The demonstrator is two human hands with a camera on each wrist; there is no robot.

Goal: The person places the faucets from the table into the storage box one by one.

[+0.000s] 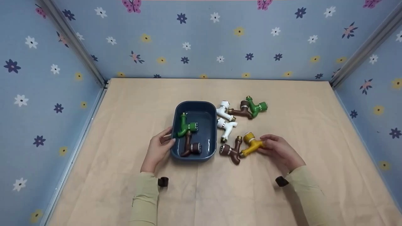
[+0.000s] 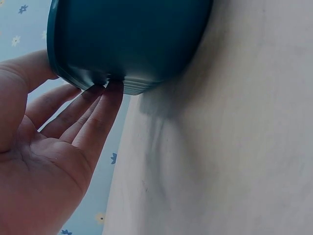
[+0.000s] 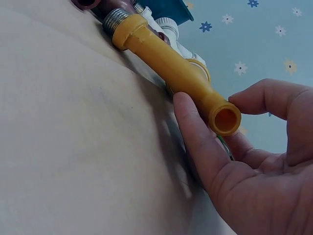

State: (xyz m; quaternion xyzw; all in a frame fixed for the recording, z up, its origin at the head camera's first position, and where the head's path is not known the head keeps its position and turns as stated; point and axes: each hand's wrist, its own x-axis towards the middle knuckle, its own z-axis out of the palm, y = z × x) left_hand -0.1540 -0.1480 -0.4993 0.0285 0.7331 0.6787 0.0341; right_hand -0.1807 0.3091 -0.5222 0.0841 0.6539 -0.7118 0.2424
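My left hand grips a dark blue plastic tub by its left side, thumb at the rim and fingertips against the outer wall. In the left wrist view the tub fills the top, with the fingers bent up to it. Inside the tub lie a green tap and a brown tap. To the right, my right hand pinches a yellow tap at its spout end. The right wrist view shows the yellow tap's open spout between thumb and fingers, its threaded end pointing away.
Close by the tub's right side lie two white taps. A brown tap lies beside the yellow one. Farther back, another brown tap touches a green tap. Flowered panels enclose the cloth-covered table at the back and sides.
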